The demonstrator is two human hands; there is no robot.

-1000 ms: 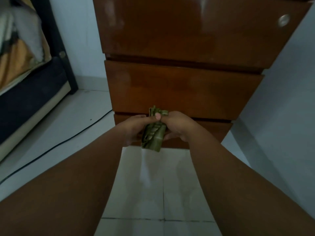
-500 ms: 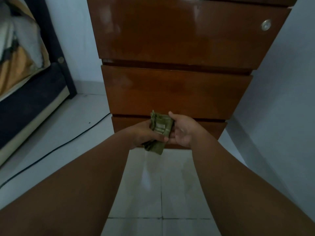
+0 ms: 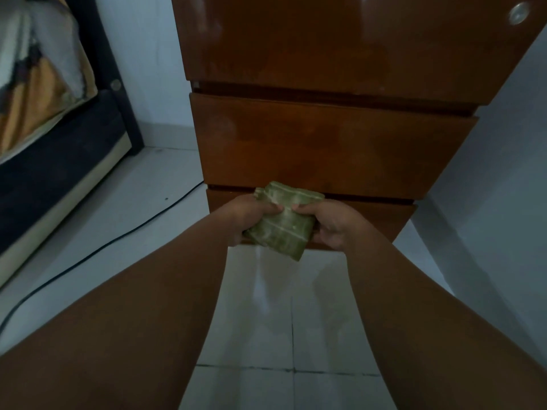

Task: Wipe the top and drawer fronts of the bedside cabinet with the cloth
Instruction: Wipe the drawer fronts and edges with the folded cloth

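The brown wooden bedside cabinet [image 3: 334, 143] fills the upper middle of the view, showing three stacked drawer fronts; its top is out of frame. A folded green cloth [image 3: 282, 221] with pale stripes is held in front of the lowest drawer front [image 3: 381, 216]. My left hand [image 3: 245, 216] grips the cloth's left edge, and my right hand [image 3: 334, 224] grips its right edge. The cloth is spread flat between both hands, clear of the wood as far as I can tell.
A round silver knob [image 3: 518, 12] sits on the top drawer's right side. A bed with dark frame [image 3: 59, 161] stands at left. A black cable [image 3: 97, 250] runs across the white tiled floor. A pale wall [image 3: 503, 187] is close on the right.
The cloth was bunched upright between both hands a second ago; now it is folded wider and flatter. The view has shifted slightly closer to the cabinet.
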